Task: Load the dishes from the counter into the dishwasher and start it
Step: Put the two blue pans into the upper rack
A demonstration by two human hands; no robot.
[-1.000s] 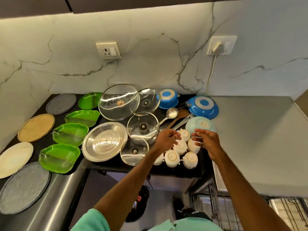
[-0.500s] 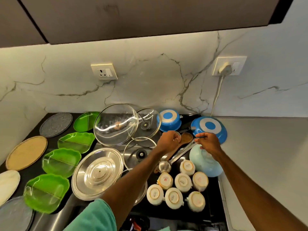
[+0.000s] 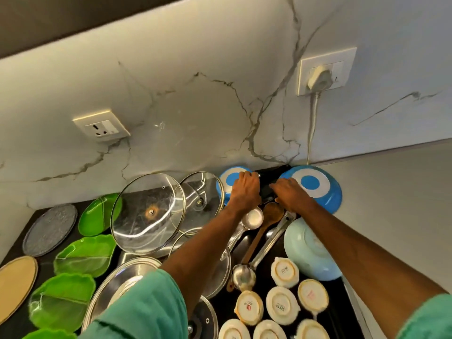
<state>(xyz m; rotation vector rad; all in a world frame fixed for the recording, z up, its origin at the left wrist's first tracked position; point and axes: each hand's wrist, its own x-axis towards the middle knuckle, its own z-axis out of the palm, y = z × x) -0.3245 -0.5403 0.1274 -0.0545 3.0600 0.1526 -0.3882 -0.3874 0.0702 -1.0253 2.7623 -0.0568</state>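
Observation:
Two blue pans lie upside down at the back of the dark counter (image 3: 259,277): a small blue pan (image 3: 227,182) and a large blue pan (image 3: 315,184). Black pan handles (image 3: 267,190) lie between them. My left hand (image 3: 244,189) curls over the small pan's right edge by its handle. My right hand (image 3: 291,194) grips a black handle beside the large pan. Below my hands lie two steel ladles (image 3: 252,218), a wooden spoon (image 3: 269,214), a pale blue bowl (image 3: 308,250) and several upturned white cups (image 3: 283,272).
Glass lids (image 3: 146,214) and a steel lid (image 3: 129,277) overlap left of my arms. Green leaf-shaped plates (image 3: 85,253), a grey plate (image 3: 49,228) and a tan plate (image 3: 14,282) lie further left. A plugged-in cord (image 3: 313,118) hangs down the marble wall behind the large pan.
Both hands have moved from the white cups, past the ladles, to the back of the counter between the blue pans. The camera has come closer and tilted up.

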